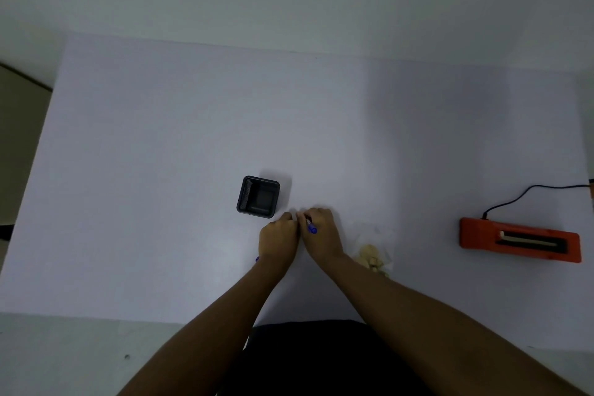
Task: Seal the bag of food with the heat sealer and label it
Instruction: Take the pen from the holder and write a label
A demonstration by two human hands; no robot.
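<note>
My right hand (321, 231) grips a blue pen (311, 228) near the middle of the white table, tip pointing away from me. My left hand (278, 239) lies knuckles up right beside it with fingers curled, and the fingertips of both hands meet. A small blue piece (257, 259), likely the pen's cap, peeks out at the left hand's heel. What lies under the fingertips is hidden. The clear bag of pale food (373, 255) rests on the table just right of my right wrist. The orange heat sealer (520, 239) sits far right, untouched.
A black square pen holder (258, 197) stands just beyond my left hand. The sealer's black cable (527, 191) runs off the table's right edge. The white table (160, 170) stretches wide to the left and back; its front edge is close to my body.
</note>
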